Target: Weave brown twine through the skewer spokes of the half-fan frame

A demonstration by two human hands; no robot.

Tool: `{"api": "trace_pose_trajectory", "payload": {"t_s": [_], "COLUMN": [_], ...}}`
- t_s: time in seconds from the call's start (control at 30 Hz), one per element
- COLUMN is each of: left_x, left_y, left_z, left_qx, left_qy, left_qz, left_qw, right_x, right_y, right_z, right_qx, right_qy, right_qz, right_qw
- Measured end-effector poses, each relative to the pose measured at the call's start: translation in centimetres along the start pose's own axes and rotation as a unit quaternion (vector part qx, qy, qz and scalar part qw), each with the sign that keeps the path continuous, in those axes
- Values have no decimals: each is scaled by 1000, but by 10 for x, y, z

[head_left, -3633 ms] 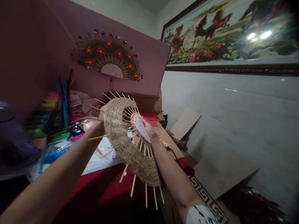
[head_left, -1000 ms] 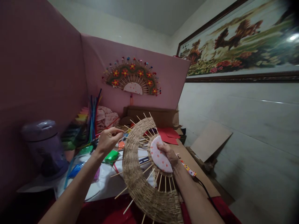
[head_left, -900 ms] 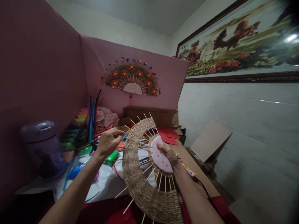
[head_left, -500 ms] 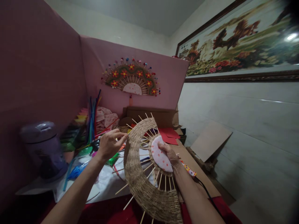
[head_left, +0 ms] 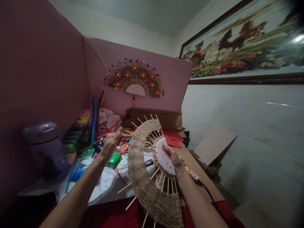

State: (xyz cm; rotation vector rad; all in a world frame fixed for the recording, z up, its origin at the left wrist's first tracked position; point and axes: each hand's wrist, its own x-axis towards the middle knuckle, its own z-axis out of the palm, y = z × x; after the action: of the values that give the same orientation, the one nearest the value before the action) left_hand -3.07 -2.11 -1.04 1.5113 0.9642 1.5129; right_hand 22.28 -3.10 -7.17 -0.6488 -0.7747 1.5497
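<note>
Above the red-draped table [head_left: 118, 212] in the head view is a brown half-ring fan of woven cord and pale sticks [head_left: 136, 161], turned sideways. The step looks like fingering its rim; the next move calls for steady support. The right hand [head_left: 173, 158] clamps its red-dotted white half-disc [head_left: 163, 160], thumb foremost; the left hand [head_left: 112, 141] reaches in, index straight, thumb parted, contact unclear.

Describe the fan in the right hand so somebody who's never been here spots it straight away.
Find the big pink panel, with a flower-decked fan on it. Below and nearer, the right hand grips the spotted, half-round centre of a woven fan. Unlike its decorated neighbour, this one shows plain brown weave, with bare stick ends poking past the rim.
</note>
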Motion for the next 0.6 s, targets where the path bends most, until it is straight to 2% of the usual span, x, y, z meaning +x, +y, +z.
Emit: {"api": "trace_pose_trajectory", "payload": {"t_s": [0.17,0.37,0.47,0.6], "left_x": [3,3,2,1], "left_y": [-8,-12,-13,-13], "left_z": [-2,0,5,9], "left_qx": [-43,-114,-142,-127], "left_qy": [-23,-12,-21,-8], "left_qz": [-19,-81,-93,-100], "left_qw": [999,990,985,987], "right_x": [1,-2,0,3], "right_y": [2,1,2,3], "right_z": [0,5,4,-1], "right_qx": [8,27,38,31], "right_qy": [16,47,48,64], "right_qz": [3,27,27,12], "right_qw": [1000,998,998,997]}}
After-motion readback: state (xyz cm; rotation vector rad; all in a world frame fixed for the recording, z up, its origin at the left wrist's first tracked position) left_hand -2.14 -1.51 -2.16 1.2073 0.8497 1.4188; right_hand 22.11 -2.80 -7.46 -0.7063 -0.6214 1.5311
